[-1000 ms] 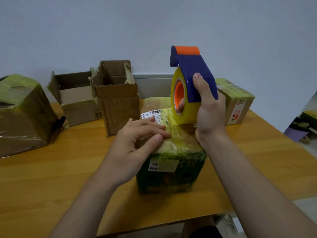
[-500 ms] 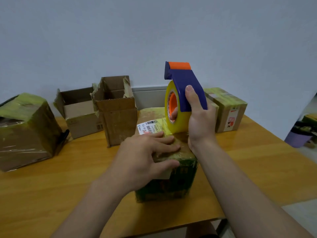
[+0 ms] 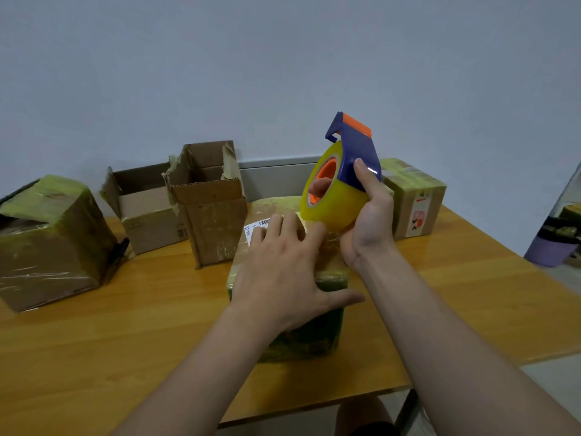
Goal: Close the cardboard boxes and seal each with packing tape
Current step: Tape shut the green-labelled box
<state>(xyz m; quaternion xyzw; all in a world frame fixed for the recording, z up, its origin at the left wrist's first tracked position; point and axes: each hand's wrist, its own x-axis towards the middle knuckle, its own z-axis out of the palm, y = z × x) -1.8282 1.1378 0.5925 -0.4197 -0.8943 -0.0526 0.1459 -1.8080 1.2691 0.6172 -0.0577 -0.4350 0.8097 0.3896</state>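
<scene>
Yellow tape dispenser (image 3: 342, 187), clutched in the right grip (image 3: 367, 228), hovers above the far half of the box (image 3: 301, 338); left grip (image 3: 283, 278), fingers spread, presses its top.

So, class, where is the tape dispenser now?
The tape dispenser is right of centre in the head view, gripped by the right hand, over the box under the left hand.
</scene>
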